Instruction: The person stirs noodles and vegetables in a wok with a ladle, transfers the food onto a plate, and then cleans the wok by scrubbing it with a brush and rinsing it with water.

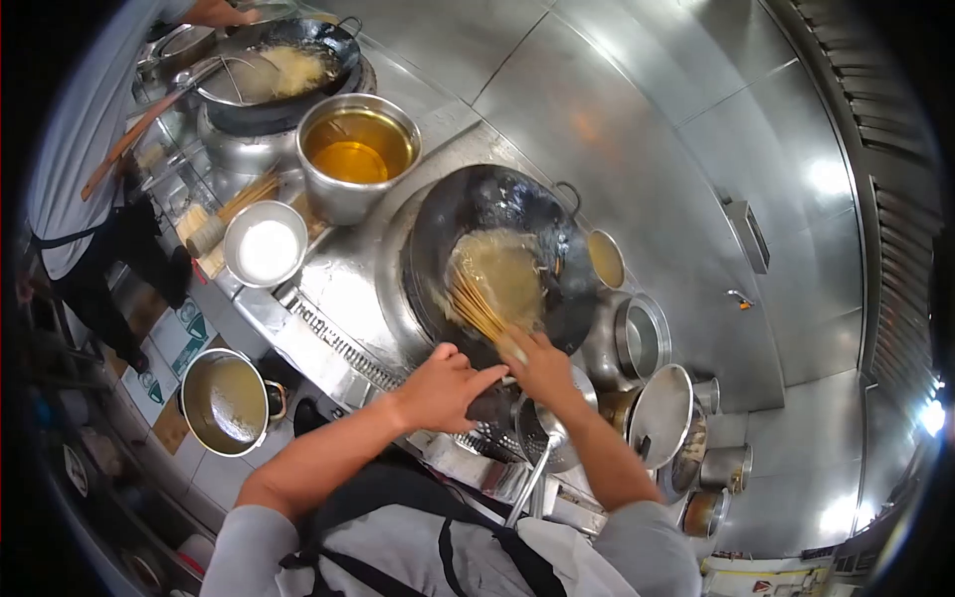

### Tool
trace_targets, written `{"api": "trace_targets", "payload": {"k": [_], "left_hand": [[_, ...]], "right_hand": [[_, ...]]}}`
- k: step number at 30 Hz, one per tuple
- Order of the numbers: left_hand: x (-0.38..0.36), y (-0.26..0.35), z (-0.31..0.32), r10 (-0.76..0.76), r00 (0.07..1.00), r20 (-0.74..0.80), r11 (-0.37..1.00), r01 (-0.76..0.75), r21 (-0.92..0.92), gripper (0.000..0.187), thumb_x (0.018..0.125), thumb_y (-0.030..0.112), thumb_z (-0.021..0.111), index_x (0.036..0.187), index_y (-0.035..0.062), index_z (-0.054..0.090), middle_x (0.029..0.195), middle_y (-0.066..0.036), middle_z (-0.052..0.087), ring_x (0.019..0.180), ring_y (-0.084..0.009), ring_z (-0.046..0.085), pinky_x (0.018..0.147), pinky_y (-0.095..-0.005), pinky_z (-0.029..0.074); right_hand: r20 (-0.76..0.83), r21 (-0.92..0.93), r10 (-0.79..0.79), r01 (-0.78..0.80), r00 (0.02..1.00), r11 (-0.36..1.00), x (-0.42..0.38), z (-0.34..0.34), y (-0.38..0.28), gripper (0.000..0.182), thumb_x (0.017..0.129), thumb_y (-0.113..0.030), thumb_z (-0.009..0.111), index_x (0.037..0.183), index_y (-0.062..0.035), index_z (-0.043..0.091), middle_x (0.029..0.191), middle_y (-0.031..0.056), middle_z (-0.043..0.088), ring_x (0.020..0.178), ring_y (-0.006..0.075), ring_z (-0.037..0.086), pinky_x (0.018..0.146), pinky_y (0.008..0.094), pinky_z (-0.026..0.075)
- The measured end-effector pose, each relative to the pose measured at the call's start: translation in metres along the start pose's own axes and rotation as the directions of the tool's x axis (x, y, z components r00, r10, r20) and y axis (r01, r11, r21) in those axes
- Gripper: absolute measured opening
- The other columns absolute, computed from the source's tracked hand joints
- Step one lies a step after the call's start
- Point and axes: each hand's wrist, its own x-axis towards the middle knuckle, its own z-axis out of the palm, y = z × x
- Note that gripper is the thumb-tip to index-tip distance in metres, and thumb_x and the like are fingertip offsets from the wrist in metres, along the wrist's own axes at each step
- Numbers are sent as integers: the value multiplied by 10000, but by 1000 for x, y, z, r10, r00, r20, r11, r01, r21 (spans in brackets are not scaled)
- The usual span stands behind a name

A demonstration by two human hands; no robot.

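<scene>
A black wok (557, 234) sits in the steel range and holds foamy yellowish liquid (502, 269). My right hand (542, 366) is closed on the handle of a bamboo brush (476, 308), whose bristles reach into the liquid. My left hand (443, 386) lies on the wok's near rim, its fingers closed over a dark cloth (489, 405) there. A metal ladle (542, 443) lies just below both hands, its handle pointing toward me.
A steel pot of amber oil (358, 149) and a bowl of white powder (267, 249) stand left of the wok. A co-worker (85, 129) tends a second wok (284, 65) at the far left. Several pots and lids (657, 408) crowd the right. Another pot (224, 400) stands on the floor.
</scene>
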Motion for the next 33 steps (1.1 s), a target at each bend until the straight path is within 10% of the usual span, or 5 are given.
{"api": "trace_targets", "payload": {"k": [9,14,18,25,33], "left_hand": [[3,1,-2,29,999,-29,999,-30,-25,842,574,336,785,1314,83,472,856,-59,641,852,-227,562,862,-365,339],[2,-2,-2,53,997,-59,999,-53,9,853,565,321,785,1325,99,468,883,-82,618,861,-239,567,888,-366,338],[5,-2,-3,16,1000,8,1000,-16,-13,841,582,336,772,1327,94,466,930,-67,627,879,-230,565,896,-362,335],[4,-4,-2,27,1000,-4,1000,-27,2,890,561,353,789,1339,91,446,910,-62,657,899,-239,564,903,-380,331],[10,5,8,54,997,-47,982,-45,186,836,560,369,799,1286,76,507,859,-65,647,879,-245,550,895,-402,338]], "right_hand": [[-109,-145,337,-350,935,926,155,-22,23,342,825,-347,584,1079,-129,653,990,219,655,911,399,637,804,491,507],[-136,-220,-36,5,990,976,82,-10,23,337,852,-300,543,1138,-140,625,1076,241,613,885,434,633,782,491,519],[-205,-209,235,-277,950,938,168,-15,32,462,802,-350,637,1233,-192,587,1004,207,623,899,404,635,799,480,518],[-170,-159,29,-57,985,986,98,19,43,416,869,-393,541,1215,-162,552,1021,249,585,857,437,632,765,500,517],[-138,465,176,-93,975,881,99,24,-35,468,817,-371,651,1201,-106,615,1107,217,631,1062,363,595,913,397,453]]}}
